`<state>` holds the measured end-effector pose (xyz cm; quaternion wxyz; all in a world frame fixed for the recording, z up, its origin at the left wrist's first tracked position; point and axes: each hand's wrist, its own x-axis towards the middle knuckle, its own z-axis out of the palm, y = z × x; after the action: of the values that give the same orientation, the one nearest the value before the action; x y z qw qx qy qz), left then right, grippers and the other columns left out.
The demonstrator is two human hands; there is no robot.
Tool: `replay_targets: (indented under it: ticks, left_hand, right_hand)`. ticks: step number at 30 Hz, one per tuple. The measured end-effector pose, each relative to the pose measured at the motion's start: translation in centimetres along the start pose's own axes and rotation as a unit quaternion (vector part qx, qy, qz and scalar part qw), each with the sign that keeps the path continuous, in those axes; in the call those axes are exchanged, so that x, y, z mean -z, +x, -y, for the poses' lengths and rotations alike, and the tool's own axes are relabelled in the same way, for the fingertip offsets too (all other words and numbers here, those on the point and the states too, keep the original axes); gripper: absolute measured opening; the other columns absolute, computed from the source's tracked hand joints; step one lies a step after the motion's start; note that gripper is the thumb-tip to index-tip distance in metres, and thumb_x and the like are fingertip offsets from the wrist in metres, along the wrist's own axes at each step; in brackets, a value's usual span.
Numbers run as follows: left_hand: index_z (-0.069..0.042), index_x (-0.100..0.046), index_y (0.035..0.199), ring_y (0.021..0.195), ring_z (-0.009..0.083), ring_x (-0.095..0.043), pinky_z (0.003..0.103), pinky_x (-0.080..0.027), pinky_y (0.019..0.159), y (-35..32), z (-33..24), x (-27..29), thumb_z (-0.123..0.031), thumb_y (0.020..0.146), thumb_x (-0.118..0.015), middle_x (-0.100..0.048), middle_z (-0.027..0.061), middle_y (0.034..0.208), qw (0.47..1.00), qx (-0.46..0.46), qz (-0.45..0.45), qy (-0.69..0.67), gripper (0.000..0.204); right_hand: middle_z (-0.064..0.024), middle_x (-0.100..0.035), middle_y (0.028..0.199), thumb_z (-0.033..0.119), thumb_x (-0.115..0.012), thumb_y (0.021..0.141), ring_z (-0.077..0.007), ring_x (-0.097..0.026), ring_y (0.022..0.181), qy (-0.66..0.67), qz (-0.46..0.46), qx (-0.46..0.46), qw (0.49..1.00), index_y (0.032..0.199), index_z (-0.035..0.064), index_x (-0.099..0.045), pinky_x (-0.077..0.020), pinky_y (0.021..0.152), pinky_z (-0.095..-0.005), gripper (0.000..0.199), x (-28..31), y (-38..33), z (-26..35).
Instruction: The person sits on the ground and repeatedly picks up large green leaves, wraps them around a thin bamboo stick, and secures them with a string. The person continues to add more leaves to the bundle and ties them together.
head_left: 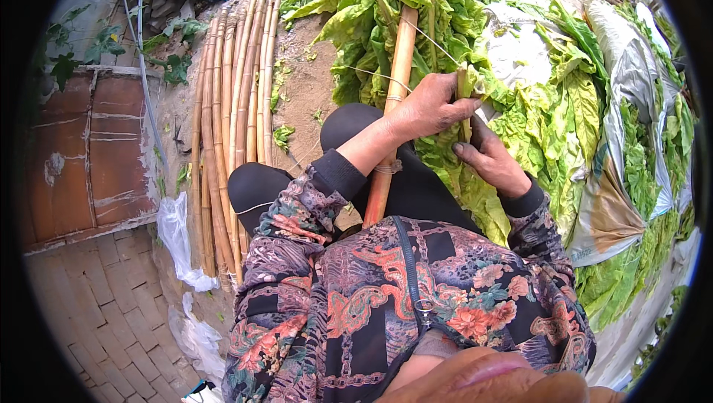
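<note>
Head view shows, right of upper centre, the left hand [432, 108] pinching tobacco-leaf stems [463, 82] beside a bamboo pole [402, 50], the right hand [496, 161] curled close, its hold unclear, in apparent bunching that next calls for aligned stems.

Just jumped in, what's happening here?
A seated person is handling large green leaves. The left hand grips leaf stems and the right hand touches them just below, its grip partly hidden. A bamboo pole slants up from the lap, with leaves bunched around its upper part and string running off it. More poles lie to the left.
</note>
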<state>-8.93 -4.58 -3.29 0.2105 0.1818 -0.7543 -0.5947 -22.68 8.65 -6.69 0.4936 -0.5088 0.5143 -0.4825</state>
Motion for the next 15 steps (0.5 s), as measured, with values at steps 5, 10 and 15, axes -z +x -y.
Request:
replay_targets:
  ticks: [5, 10, 15]
  left_hand:
    - [-0.003, -0.057, 0.097, 0.059, 0.0347, -0.061, 0.042, -0.050, 0.057, -4.3, -4.4, 1.1, -0.020, 0.085, -0.060, -0.059, 0.0132, 0.061, 0.885, 0.012, -0.114, 0.451, 0.021]
    - [-0.005, -0.059, 0.086, 0.065, 0.0370, -0.062, 0.046, -0.051, 0.061, 1.2, -5.0, 3.3, -0.017, 0.085, -0.056, -0.060, 0.0166, 0.064, 0.867, -0.086, -0.095, 0.481, 0.013]
    - [-0.012, -0.072, 0.093, 0.073, 0.0235, -0.065, 0.036, -0.050, 0.068, 4.0, -1.5, 14.9, -0.030, 0.081, -0.065, -0.068, 0.0089, 0.077, 0.876, 0.075, -0.188, 0.439, 0.022]
  right_hand:
    - [-0.0089, -0.062, 0.103, 0.001, -0.047, 0.088, -0.0157, -0.058, 0.091, -0.035, -0.137, 0.013, 0.990, 0.120, -0.0007, -0.051, -0.0466, 0.082, -0.0276, 0.032, 4.6, 6.2, 3.3]
    - [-0.0115, -0.062, 0.093, 0.000, -0.049, 0.081, -0.0285, -0.061, 0.086, -0.567, -0.113, 0.193, 0.792, 0.103, 0.0076, -0.058, -0.0486, 0.077, -0.0380, 0.025, 2.7, 15.7, 3.6]
    - [-0.0128, -0.064, 0.104, -0.007, -0.053, 0.078, -0.0270, -0.061, 0.098, -0.345, -0.047, 0.266, 0.899, 0.109, 0.0034, -0.059, -0.0474, 0.085, -0.0338, 0.034, 3.0, 16.7, 0.1]
